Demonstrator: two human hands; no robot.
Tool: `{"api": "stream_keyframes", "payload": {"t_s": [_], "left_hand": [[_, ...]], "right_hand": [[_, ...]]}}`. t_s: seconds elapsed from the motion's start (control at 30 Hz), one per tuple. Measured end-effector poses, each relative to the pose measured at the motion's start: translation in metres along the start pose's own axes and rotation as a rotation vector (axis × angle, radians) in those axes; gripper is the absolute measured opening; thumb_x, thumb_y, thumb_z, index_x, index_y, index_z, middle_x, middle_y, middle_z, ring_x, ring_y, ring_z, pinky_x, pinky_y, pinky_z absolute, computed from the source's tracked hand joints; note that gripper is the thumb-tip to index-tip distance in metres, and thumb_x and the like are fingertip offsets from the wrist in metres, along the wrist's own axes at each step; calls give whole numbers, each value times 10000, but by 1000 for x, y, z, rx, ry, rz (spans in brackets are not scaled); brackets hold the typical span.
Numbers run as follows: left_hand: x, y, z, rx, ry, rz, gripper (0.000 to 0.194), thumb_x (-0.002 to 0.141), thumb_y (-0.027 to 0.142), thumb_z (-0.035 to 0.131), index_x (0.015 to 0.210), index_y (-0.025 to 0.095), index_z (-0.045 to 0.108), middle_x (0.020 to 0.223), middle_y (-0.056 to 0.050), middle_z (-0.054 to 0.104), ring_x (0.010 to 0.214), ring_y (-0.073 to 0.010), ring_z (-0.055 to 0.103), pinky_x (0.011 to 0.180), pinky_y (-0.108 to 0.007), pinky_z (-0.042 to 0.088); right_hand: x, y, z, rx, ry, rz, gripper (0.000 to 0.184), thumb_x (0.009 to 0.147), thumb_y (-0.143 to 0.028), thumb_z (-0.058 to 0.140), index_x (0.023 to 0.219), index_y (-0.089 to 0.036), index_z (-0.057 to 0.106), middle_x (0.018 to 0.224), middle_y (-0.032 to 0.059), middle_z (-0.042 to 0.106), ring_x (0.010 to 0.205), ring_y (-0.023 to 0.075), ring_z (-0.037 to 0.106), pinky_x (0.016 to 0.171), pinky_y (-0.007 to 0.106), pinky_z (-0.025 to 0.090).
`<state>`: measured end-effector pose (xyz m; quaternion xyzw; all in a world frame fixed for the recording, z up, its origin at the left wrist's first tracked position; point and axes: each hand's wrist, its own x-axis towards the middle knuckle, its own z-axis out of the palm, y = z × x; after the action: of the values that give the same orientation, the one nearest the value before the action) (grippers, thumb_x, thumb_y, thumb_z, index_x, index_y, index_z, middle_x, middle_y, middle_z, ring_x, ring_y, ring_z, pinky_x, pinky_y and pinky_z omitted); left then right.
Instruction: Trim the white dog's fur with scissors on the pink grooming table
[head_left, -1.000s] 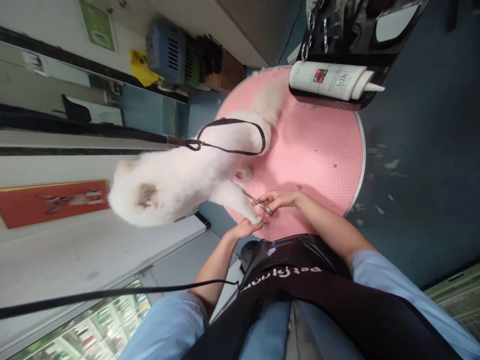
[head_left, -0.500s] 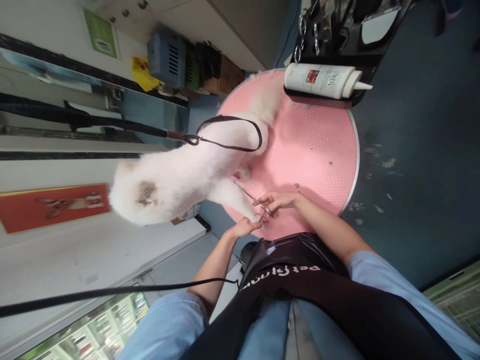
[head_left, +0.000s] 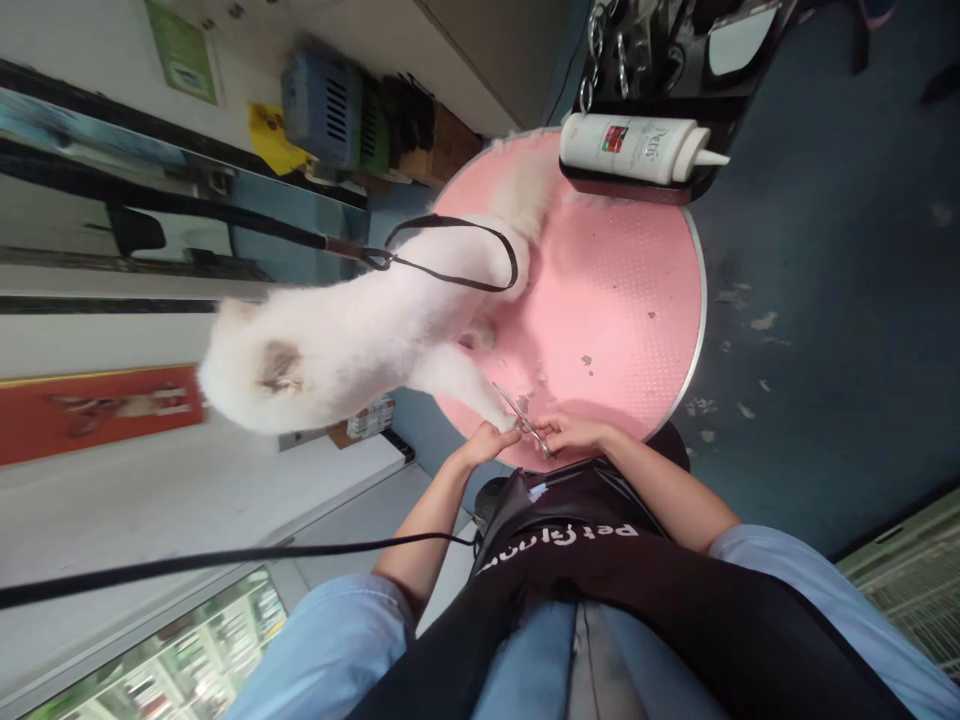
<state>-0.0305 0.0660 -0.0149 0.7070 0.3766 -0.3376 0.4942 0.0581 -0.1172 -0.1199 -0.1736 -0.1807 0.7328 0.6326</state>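
A fluffy white dog (head_left: 352,340) stands on the round pink grooming table (head_left: 600,300), its head to the left. My left hand (head_left: 487,443) is closed round the paw end of the dog's outstretched leg (head_left: 469,388). In my right hand (head_left: 568,434) is a pair of metal scissors (head_left: 523,415), with the blades pointing up and left beside that leg. Whether the blades are apart I cannot make out. A black loop leash (head_left: 450,257) lies around the dog's body.
A black tray (head_left: 637,187) at the table's far edge bears a white bottle (head_left: 630,147); more scissors (head_left: 596,40) lie behind it. Pet carriers (head_left: 326,105) stand at the back. A black strap (head_left: 225,562) crosses at lower left. Fur tufts (head_left: 763,321) litter the floor.
My right hand and the scissors have moved slightly down toward my apron, and the blade tips now sit lower along the leg. My left hand keeps its hold. The whole view has shifted slightly.
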Motion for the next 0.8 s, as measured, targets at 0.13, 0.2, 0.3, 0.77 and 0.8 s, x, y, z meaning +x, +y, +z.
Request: {"api": "stream_keyframes", "payload": {"t_s": [0.13, 0.2, 0.3, 0.77, 0.8], "left_hand": [[2, -1, 4, -5, 122, 12, 276, 711, 287, 728, 911, 99, 694, 946, -96, 736, 935, -228, 668, 965, -374, 526], [3, 0, 7, -2, 156, 32, 259, 727, 283, 714, 908, 99, 696, 949, -103, 738, 954, -236, 674, 980, -387, 525], [5, 2, 12, 40, 182, 76, 215, 760, 284, 672, 880, 106, 688, 921, -94, 732, 938, -237, 680, 950, -390, 537], [15, -2, 26, 147, 277, 198, 141, 749, 206, 614, 842, 122, 679, 909, -66, 737, 886, -200, 680, 903, -336, 542], [16, -2, 27, 149, 273, 200, 143, 758, 213, 609, 840, 121, 681, 880, -62, 737, 861, -200, 680, 875, -334, 549]], "right_hand": [[-10, 14, 15, -157, 136, 25, 243, 692, -234, 725, 834, -182, 534, 691, -73, 436, 588, 70, 389, 538, 214, 305], [-13, 21, 20, -162, 172, 25, 257, 695, -256, 714, 831, -188, 506, 675, -80, 419, 563, 67, 368, 526, 218, 280], [-15, 28, 24, -151, 206, 2, 272, 713, -284, 702, 889, -185, 519, 683, -78, 436, 563, 70, 373, 533, 222, 279], [-25, 37, 32, -297, 287, -68, 267, 751, -320, 695, 884, -197, 499, 732, -60, 439, 597, 85, 397, 554, 232, 313], [-25, 38, 32, -295, 295, -64, 265, 754, -324, 690, 892, -197, 502, 735, -59, 440, 591, 84, 394, 549, 231, 311]]}}
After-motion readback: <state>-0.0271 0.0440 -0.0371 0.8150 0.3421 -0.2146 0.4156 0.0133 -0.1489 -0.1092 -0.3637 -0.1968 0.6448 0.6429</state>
